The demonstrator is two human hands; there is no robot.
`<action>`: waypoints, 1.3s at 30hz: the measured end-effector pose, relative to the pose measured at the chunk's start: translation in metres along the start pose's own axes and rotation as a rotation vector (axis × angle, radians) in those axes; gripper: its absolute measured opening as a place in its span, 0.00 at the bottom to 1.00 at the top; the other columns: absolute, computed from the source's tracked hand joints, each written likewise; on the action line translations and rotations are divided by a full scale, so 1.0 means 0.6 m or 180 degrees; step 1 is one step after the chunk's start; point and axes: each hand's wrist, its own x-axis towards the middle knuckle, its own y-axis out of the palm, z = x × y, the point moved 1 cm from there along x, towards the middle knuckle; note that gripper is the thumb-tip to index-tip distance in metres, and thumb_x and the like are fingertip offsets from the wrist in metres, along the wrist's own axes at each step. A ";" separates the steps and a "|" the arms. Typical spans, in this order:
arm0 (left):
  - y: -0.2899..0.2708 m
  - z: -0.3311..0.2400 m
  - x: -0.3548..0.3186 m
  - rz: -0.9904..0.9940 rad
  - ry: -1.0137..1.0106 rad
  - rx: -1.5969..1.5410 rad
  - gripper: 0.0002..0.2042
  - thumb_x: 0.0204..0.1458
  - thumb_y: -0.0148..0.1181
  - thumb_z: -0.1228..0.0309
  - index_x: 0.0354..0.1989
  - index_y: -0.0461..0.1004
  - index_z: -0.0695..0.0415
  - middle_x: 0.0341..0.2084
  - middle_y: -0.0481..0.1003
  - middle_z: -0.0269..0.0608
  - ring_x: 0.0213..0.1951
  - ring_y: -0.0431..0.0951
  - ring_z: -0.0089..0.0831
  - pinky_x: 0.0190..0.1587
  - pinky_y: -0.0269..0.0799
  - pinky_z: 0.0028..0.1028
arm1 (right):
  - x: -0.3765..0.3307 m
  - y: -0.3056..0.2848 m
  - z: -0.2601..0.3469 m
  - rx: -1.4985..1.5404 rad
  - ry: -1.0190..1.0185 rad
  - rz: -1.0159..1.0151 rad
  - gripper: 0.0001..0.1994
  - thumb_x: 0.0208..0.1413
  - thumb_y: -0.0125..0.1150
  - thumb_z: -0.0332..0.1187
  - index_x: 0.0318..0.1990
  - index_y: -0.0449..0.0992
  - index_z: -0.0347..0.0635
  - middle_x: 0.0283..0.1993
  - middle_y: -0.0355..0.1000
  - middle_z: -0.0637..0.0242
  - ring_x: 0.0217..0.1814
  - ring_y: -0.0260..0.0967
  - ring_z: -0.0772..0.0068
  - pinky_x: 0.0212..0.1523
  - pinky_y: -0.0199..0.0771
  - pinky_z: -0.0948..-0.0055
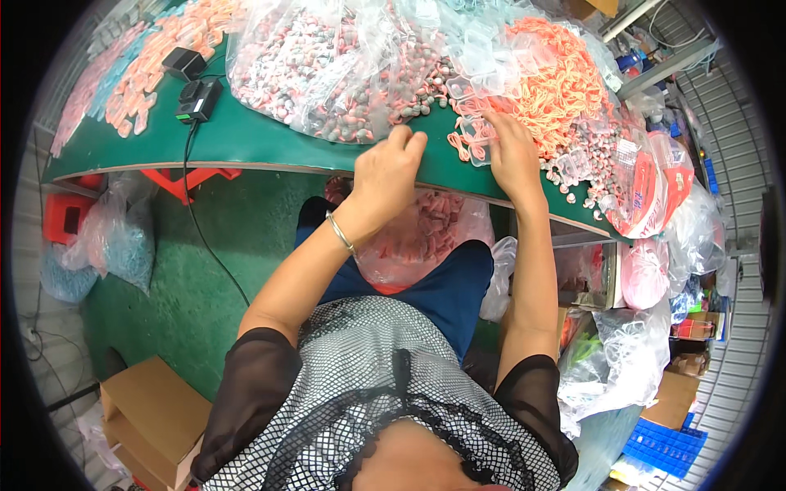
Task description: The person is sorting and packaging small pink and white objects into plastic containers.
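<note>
My left hand [388, 173] is raised at the green table's front edge, thumb and fingers curled together; anything between them is too small to make out. Just beyond it lies a large clear bag [327, 61] of small round grey, white and pink pieces, some spilling out at its right side. My right hand [516, 155] has its fingers bent around the edge of a small clear plastic box [477, 141] with orange cord loops at it. A heap of orange cord loops [565, 69] rises behind that hand. More clear boxes [483, 69] lie between bag and heap.
Black adapters [196, 100] with a cable hanging to the floor sit on the green table [270, 139]. Peach-coloured pieces [135, 94] cover its far left. A red and white bag [655, 180] stands at the right end. An open cardboard box [155, 409] is at lower left.
</note>
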 end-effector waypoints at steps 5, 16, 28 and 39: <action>0.025 0.030 0.022 0.0190 -0.0247 0.0604 0.14 0.46 0.53 0.80 0.43 0.74 0.57 0.40 0.74 0.45 0.33 0.79 0.48 0.33 0.77 0.40 | 0.020 0.019 -0.005 -0.0056 0.0039 0.0466 0.17 0.52 0.56 0.24 0.51 0.75 0.43 0.53 0.72 0.55 0.55 0.68 0.51 0.56 0.68 0.59; 0.049 0.048 0.013 -0.0381 0.0413 -0.0350 0.06 0.49 0.61 0.74 0.37 0.77 0.57 0.34 0.77 0.40 0.34 0.78 0.43 0.36 0.75 0.36 | 0.049 0.020 -0.050 -0.0328 -0.0306 0.0701 0.16 0.53 0.54 0.27 0.50 0.75 0.41 0.47 0.73 0.56 0.48 0.71 0.51 0.48 0.72 0.59; 0.041 0.045 -0.003 -0.0452 0.0017 -0.1002 0.06 0.47 0.63 0.75 0.34 0.76 0.58 0.30 0.75 0.44 0.33 0.76 0.45 0.36 0.73 0.38 | 0.003 -0.031 -0.008 -0.0190 -0.0431 0.0075 0.08 0.48 0.65 0.32 0.37 0.78 0.45 0.34 0.75 0.67 0.43 0.71 0.61 0.46 0.65 0.60; 0.028 0.027 -0.001 -0.0144 -0.0153 -0.0216 0.07 0.47 0.60 0.75 0.36 0.77 0.57 0.29 0.72 0.45 0.34 0.75 0.45 0.36 0.72 0.39 | -0.089 -0.035 -0.013 -0.0515 0.1625 0.0075 0.09 0.50 0.60 0.31 0.40 0.75 0.43 0.21 0.72 0.60 0.24 0.73 0.56 0.29 0.71 0.58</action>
